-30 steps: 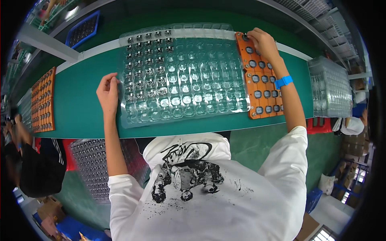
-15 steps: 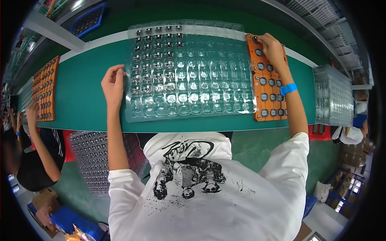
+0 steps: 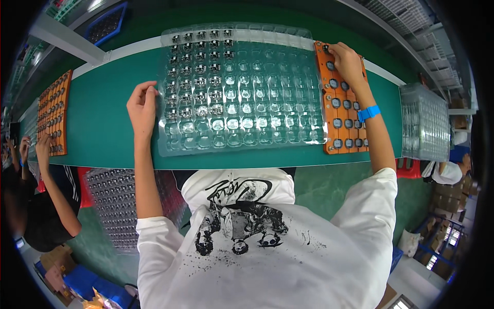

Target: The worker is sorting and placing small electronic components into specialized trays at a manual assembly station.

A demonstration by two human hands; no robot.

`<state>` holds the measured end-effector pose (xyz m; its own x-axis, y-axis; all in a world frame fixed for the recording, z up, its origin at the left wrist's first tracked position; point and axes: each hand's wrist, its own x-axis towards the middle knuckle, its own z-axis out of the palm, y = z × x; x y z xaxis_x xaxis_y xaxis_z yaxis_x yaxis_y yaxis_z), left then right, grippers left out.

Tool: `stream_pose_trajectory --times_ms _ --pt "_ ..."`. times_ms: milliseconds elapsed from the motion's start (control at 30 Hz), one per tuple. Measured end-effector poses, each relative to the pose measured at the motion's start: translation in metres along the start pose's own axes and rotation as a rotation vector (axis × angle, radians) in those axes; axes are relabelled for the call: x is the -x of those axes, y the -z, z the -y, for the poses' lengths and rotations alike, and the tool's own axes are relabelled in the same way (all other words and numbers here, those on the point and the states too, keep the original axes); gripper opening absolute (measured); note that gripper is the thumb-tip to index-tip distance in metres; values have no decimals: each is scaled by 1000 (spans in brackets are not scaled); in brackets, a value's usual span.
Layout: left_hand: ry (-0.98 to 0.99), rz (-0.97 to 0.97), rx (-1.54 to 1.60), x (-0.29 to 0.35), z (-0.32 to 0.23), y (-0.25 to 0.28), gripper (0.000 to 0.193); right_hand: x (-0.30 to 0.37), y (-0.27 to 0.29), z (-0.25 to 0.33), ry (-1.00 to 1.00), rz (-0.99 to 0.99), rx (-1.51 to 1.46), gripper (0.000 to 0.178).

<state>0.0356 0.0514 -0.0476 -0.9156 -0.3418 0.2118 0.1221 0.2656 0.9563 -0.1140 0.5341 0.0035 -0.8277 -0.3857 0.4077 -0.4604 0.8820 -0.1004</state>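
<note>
A clear plastic blister tray lies on the green table, its left columns partly filled with small metallic-and-black parts. The cups to the right and along the near edge hold none. Just off the tray's left edge, my left hand has its fingers curled in; whatever may be between them is hidden. At the tray's right side lies an orange fixture board with rows of round dark parts. My right hand reaches over its far end, thumb and fingertips pinched on a small dark part.
Stacked clear trays stand at the table's right end. Another orange board lies far left, with a co-worker's hand at it. A filled tray sits below the table edge. A grey post rises at the back left.
My left hand has shifted slightly left, a little away from the tray edge. My right hand stays at the far end of the orange board. The co-worker's hand has moved down along the other board.
</note>
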Motion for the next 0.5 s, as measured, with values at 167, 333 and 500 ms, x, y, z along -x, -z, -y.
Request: stream_pose_trajectory --times_ms 167,333,500 --pt "-4 -9 -36 -1 -1 0 16 -17 20 22 0 63 -10 18" --pt "-13 -6 -38 -1 -4 -2 16 -43 -15 110 270 -42 -384 20" --pt "-1 -6 0 -1 0 -3 17 -66 -61 193 278 213 -159 16"
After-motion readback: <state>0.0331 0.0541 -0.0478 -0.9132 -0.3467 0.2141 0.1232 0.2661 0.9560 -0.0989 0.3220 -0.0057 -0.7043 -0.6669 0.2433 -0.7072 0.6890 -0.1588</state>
